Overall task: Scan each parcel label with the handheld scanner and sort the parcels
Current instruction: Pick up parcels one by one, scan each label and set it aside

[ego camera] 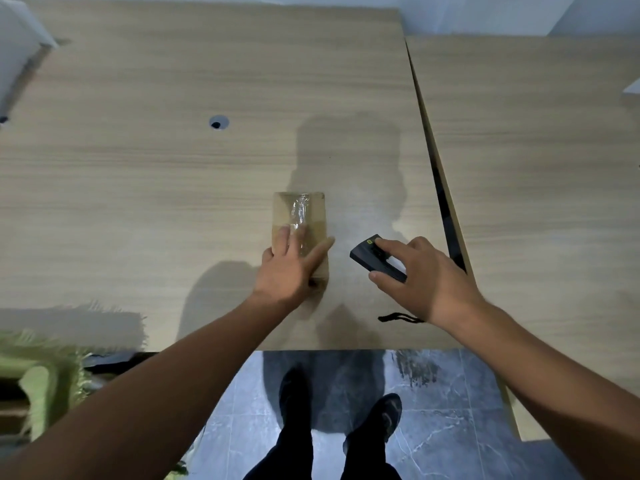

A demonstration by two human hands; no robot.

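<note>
A small brown cardboard parcel with clear tape along its top lies on the wooden table near the front edge. My left hand rests flat on its near half, fingers spread and straight. To its right, my right hand grips a dark handheld scanner, the index finger lying along its top and the thumb under its near side. The scanner's front end with a yellow-green mark points toward the parcel. No label shows on the parcel's visible face. A black wrist cord trails on the table below my right wrist.
A second wooden table adjoins on the right across a narrow gap. A round cable hole lies far left of centre. White objects sit at the far left corner and the right edge. Green blurred items lie low left. My shoes stand on the tiled floor.
</note>
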